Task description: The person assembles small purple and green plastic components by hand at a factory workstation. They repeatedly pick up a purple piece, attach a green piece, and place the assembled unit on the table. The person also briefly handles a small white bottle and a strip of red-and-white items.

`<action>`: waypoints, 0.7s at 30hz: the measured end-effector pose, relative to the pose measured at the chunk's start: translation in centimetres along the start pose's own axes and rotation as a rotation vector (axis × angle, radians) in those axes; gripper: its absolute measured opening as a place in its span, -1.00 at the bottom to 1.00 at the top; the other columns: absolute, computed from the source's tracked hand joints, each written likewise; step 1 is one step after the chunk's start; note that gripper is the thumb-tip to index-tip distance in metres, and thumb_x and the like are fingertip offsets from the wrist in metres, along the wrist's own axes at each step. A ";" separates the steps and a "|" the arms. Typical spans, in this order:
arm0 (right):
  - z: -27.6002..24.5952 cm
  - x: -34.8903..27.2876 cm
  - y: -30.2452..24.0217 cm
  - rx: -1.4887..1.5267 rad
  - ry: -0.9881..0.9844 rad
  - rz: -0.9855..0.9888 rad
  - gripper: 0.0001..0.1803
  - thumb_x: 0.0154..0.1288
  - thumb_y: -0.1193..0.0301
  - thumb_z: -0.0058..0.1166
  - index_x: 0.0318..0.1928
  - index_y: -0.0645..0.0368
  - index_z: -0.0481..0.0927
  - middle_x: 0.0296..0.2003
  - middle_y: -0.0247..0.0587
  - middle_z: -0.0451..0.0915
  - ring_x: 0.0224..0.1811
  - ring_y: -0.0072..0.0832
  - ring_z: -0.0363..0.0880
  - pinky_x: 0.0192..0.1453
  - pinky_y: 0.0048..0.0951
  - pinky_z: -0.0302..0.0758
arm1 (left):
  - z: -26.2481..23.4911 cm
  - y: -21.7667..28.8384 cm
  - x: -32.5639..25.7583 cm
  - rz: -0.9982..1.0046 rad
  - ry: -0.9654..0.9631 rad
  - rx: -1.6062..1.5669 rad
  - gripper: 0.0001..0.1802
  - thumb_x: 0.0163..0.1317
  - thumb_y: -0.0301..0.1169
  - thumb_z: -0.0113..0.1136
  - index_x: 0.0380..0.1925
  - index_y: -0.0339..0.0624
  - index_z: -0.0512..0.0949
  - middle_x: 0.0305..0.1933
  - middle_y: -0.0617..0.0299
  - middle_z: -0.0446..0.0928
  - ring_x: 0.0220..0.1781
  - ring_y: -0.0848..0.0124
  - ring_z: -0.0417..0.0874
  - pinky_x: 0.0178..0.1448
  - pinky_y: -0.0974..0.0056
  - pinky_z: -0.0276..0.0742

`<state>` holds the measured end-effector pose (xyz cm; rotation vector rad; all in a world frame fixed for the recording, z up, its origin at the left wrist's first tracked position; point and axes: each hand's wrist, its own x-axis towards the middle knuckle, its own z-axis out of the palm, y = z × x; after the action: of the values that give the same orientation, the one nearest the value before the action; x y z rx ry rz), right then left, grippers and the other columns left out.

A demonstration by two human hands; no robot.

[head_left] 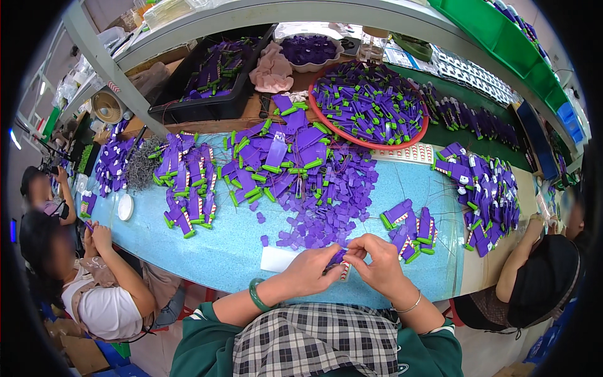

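Observation:
My left hand (pixel 312 270) is closed around a small purple plastic piece (pixel 337 257) at the near edge of the blue table. A red-and-white striped strip (pixel 345 271) shows below it, between my hands. My right hand (pixel 379 260) pinches at the same piece from the other side; its fingertips cover most of the contact. Just beyond lies a heap of small purple flat pieces (pixel 326 221). Behind it spreads a pile of larger purple parts with green ends (pixel 276 154) and thin wires. A few striped purple parts (pixel 412 231) lie right of my right hand.
A red round basket (pixel 422 135) of purple-green parts stands at the back, beside a black tray (pixel 164 112) and a white bowl (pixel 308 65). A white card (pixel 274 259) lies by my left hand. More part piles flank both sides. Co-workers sit left and right; a shelf crosses overhead.

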<state>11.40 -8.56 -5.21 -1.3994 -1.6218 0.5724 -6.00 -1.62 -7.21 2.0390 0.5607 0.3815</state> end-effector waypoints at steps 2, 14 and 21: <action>0.5 -0.2 -0.1 -0.020 0.032 -0.016 -0.76 0.02 0.58 0.30 -0.30 0.29 0.50 -0.48 -0.18 0.55 -0.49 -0.44 0.59 -0.44 -0.51 0.54 | 0.0 0.0 0.0 0.003 -0.001 0.002 -0.70 0.20 -0.31 0.11 -0.23 -0.34 0.35 -0.44 -0.15 0.50 -0.38 -0.13 0.53 -0.33 -0.05 0.39; 0.9 -0.2 0.4 0.016 0.043 0.029 -0.82 0.07 0.52 0.27 -0.35 0.28 0.53 -0.51 -0.23 0.50 -0.57 -0.49 0.49 -0.50 -0.51 0.43 | 0.2 -0.3 0.0 -0.004 -0.043 0.122 -0.79 0.26 -0.36 0.00 -0.28 -0.32 0.44 -0.52 -0.02 0.53 -0.46 -0.01 0.58 -0.37 0.04 0.43; 1.3 -0.8 0.8 0.166 -0.041 0.237 -0.89 0.10 0.54 0.23 -0.41 0.30 0.55 -0.51 -0.26 0.52 -0.55 -0.59 0.46 -0.48 -0.55 0.39 | 0.5 -0.1 0.0 -0.150 -0.110 -0.183 -0.74 0.31 -0.32 -0.05 -0.42 -0.27 0.50 -0.62 0.14 0.56 -0.55 0.23 0.62 -0.40 0.18 0.49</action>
<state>10.73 -8.88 -6.76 -1.4715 -1.4136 0.8591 -5.82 -1.91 -7.56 1.8174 0.5852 0.2207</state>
